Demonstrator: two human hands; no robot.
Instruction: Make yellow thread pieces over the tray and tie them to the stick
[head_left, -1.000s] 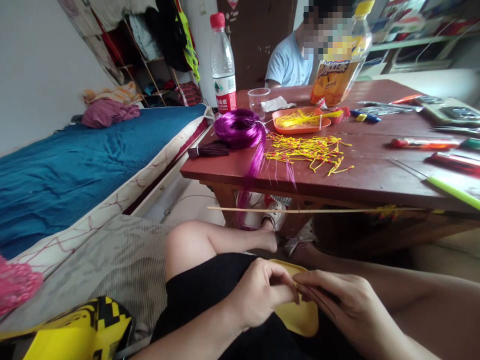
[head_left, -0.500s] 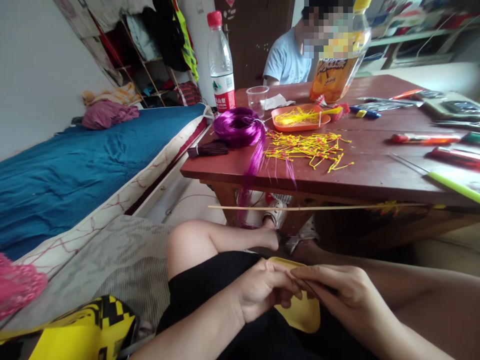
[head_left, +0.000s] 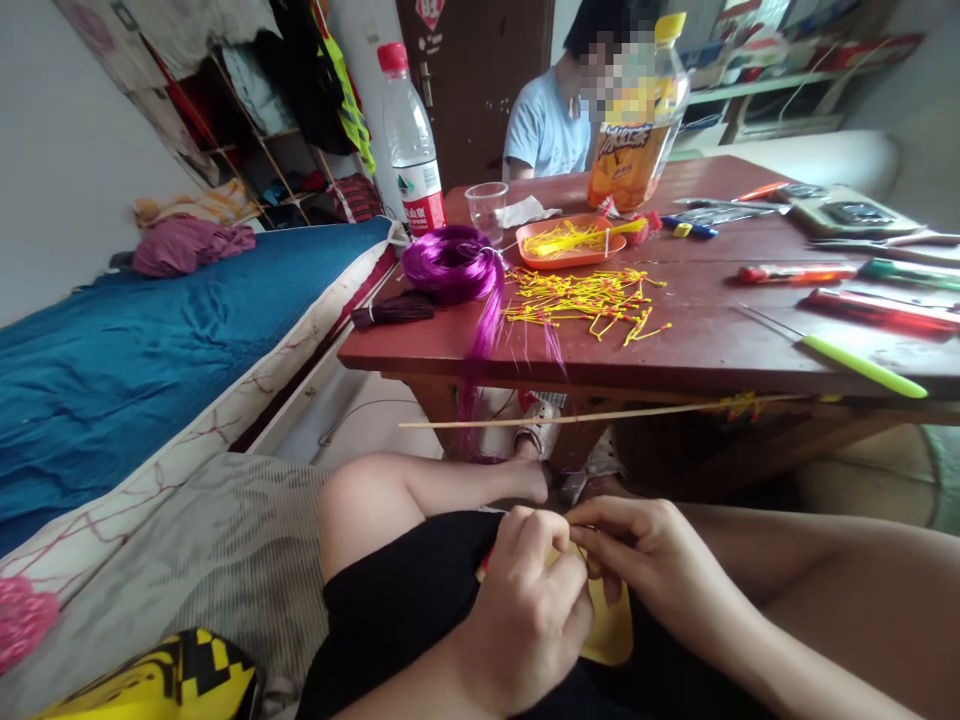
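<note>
Both hands meet above my lap, over a yellow tray [head_left: 613, 630]. My left hand [head_left: 529, 590] is closed, its back towards me, fingertips hidden. A small red and pale tip shows at its left edge; I cannot tell whether it is held. My right hand [head_left: 649, 550] pinches with thumb and forefinger right beside the left fingers; what lies between them is too small to name. On the table in front lie a loose pile of yellow strips with red ends [head_left: 585, 298], a coil of purple strands [head_left: 454, 265] and a dark bundle [head_left: 394, 310].
A thin stick [head_left: 555, 418] runs along the front edge of the red-brown table [head_left: 690, 350]. An orange tray [head_left: 574, 262], a plastic cup [head_left: 487, 208], a water bottle [head_left: 412, 140], a tea bottle [head_left: 634, 150] and a green-handled pick [head_left: 862, 366] are on it. A person [head_left: 547, 125] sits opposite.
My left hand has turned so that its back and knuckles face me, its fingers curled closer. My right hand stays pinched beside it. The view has shifted slightly to the right.
</note>
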